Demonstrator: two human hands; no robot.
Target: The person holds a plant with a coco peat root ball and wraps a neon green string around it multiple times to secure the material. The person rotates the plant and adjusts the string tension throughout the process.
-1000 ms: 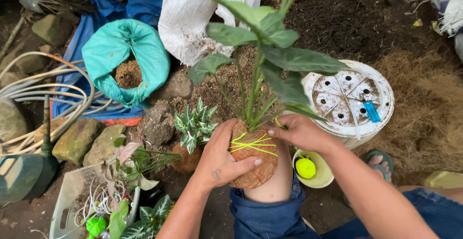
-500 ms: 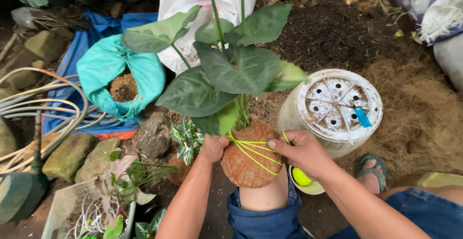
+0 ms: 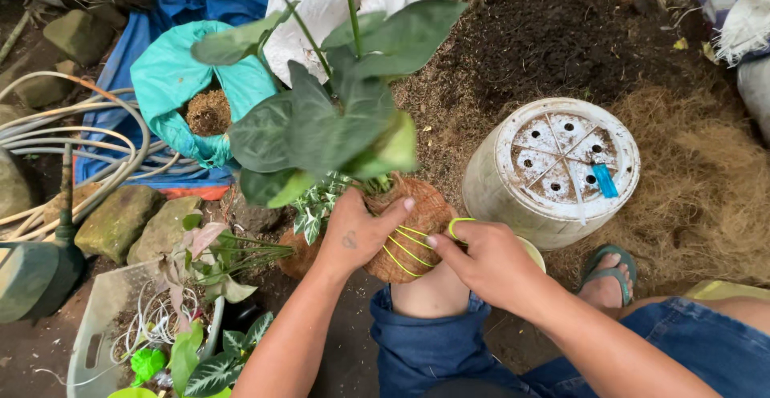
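Observation:
A round ball of brown coconut fibre [image 3: 417,213] rests on my knee, with a plant of large green leaves [image 3: 321,129] growing out of its top. Yellow string [image 3: 411,245] is wound across the ball in several strands. My left hand [image 3: 359,233] grips the ball on its left side, fingers over the top. My right hand [image 3: 485,261] pinches a loop of the yellow string at the ball's right side.
An upturned white bucket [image 3: 553,169] with a blue lighter [image 3: 604,180] on it stands to the right. A teal sack of fibre [image 3: 180,85], hoses [image 3: 72,137], stones [image 3: 120,217], a grey tray [image 3: 100,326] of plants and a soil heap [image 3: 561,33] lie around.
The ball has been turned and the plant's leaves have swung from the right over to the left. My right hand has drawn the yellow string out into a loop.

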